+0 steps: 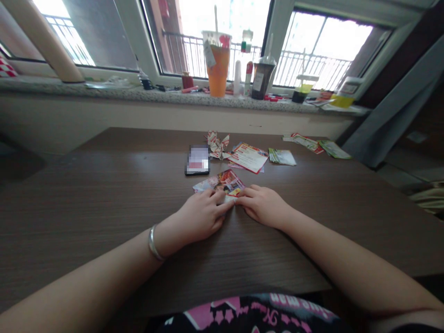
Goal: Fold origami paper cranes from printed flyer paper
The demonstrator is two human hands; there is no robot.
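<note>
I have the left hand and right hand on the colourful card — fingers half-curled — pinching or not, I can't tell.

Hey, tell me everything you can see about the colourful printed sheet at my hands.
The printed sheet looks like thin paper, with pictures in red, yellow, dark and pale bluish tones. It lies at a slant on the brown table, nearer to you than the phone. Your left hand covers part of its near left side; your right hand touches it near its right end. A pale strip shows between them; I can't tell whether it's folded.
</note>
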